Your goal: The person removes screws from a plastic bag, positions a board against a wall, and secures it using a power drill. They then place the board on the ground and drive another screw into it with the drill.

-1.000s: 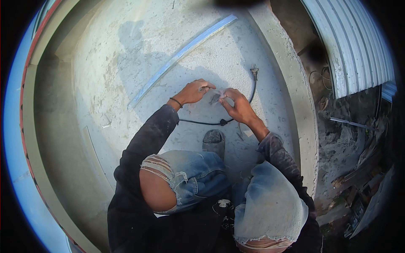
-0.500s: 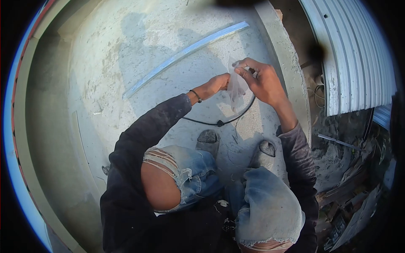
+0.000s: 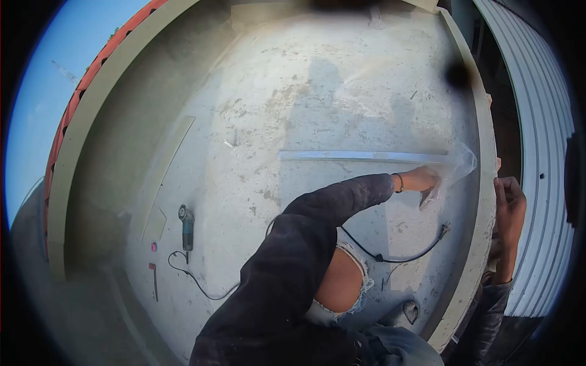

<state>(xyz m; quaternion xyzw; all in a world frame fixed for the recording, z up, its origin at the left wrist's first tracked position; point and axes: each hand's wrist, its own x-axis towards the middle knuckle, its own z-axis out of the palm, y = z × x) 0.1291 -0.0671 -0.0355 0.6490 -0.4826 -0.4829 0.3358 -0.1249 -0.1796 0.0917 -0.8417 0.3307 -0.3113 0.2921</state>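
Note:
My left hand point(image 3: 421, 179) is closed on a clear plastic bag point(image 3: 459, 165), which spreads up and to the right of the fingers near the low wall. Beneath the bag lies the right end of a long metal strip point(image 3: 360, 156) on the concrete floor. My right hand point(image 3: 510, 204) is at the outer side of the low wall point(image 3: 486, 244), fingers bent and raised by its edge; whether it holds anything is hidden. A black cable with a plug point(image 3: 415, 258) curves over the floor below my left hand.
An angle grinder point(image 3: 187, 229) lies at the left with its cord, beside a small pink roll point(image 3: 154, 247) and a hammer-like tool point(image 3: 154, 280). A long thin strip point(image 3: 168, 174) lies near the left wall. Corrugated metal sheeting point(image 3: 543, 158) stands beyond the right wall.
The view has turned and shifted left, bringing the grinder into sight. My hands have separated: the left keeps the bag, while the right has let go of it and moved to the wall.

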